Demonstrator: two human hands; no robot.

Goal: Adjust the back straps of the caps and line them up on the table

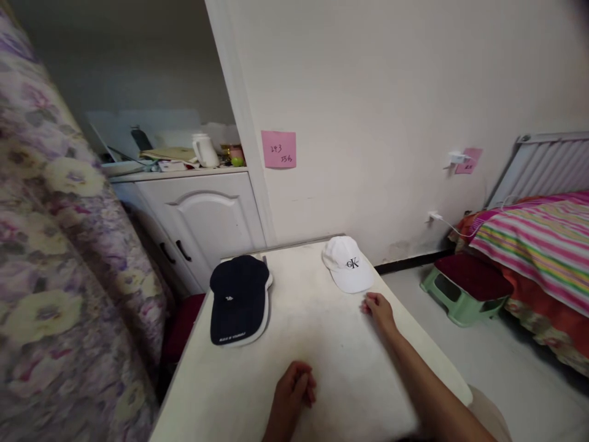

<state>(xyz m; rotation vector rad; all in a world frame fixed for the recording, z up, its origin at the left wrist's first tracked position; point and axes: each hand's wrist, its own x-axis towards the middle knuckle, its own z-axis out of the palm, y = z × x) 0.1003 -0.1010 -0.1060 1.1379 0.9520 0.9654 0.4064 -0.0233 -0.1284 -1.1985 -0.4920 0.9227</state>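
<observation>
A white baseball cap (346, 264) with dark letters on its front sits at the far right of the white table (322, 344), brim toward me. Just below that brim is my right hand (380, 312), its fingers curled in with nothing visible in them; a small gap seems to part it from the cap. A navy baseball cap (239, 298) lies at the far left, brim also toward me. A white edge shows from under it, perhaps another cap beneath. Over the near middle of the table my left hand (294, 388) is loosely closed, holding nothing I can see.
A flowered curtain (50, 245) hangs on the left, beside a white cabinet (207, 215) with a white jug (205, 151) on top. The table's far end meets the wall. At right stand a green stool (464, 288) and a bed (543, 239) with a striped cover.
</observation>
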